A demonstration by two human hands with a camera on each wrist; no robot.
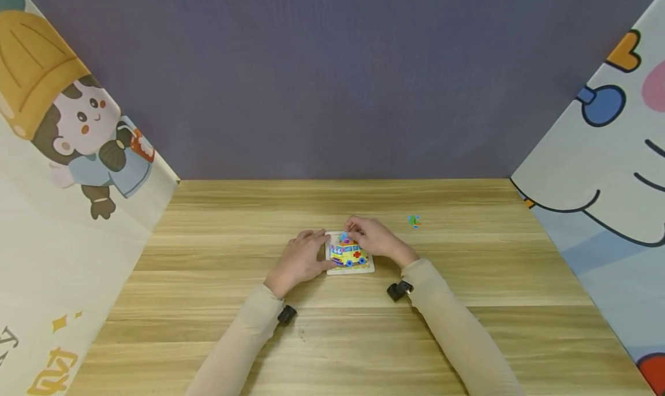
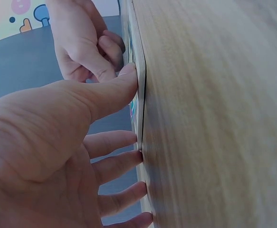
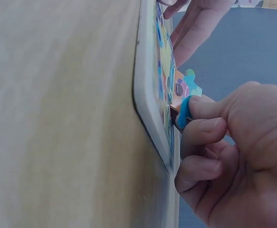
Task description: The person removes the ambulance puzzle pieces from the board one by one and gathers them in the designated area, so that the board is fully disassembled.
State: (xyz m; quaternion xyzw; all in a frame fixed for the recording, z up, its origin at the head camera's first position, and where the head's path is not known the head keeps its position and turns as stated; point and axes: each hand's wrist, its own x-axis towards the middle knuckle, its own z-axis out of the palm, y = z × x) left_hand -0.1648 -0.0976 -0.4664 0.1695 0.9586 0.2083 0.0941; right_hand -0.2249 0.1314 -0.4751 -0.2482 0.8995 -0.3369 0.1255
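A small jigsaw board (image 1: 351, 271) with a pale rim lies flat on the table, bearing a yellow ambulance picture. At its left side, my left hand (image 1: 300, 256) steadies it: the thumb touches the near left corner area and the extended fingertips rest along the edge. Over the board's upper part, my right hand (image 1: 379, 240) pinches a jigsaw piece (image 3: 180, 89) between thumb and index finger. That piece is blue, orange and green, and it stands tilted against the board's face in the right wrist view. Fingers partly cover it.
Another jigsaw piece (image 1: 414, 221), green and blue, lies on the wooden table (image 1: 343, 338) beyond the board to the right. A dark back panel (image 1: 332, 84) and printed side panels bound the table. Each wrist wears a small black camera.
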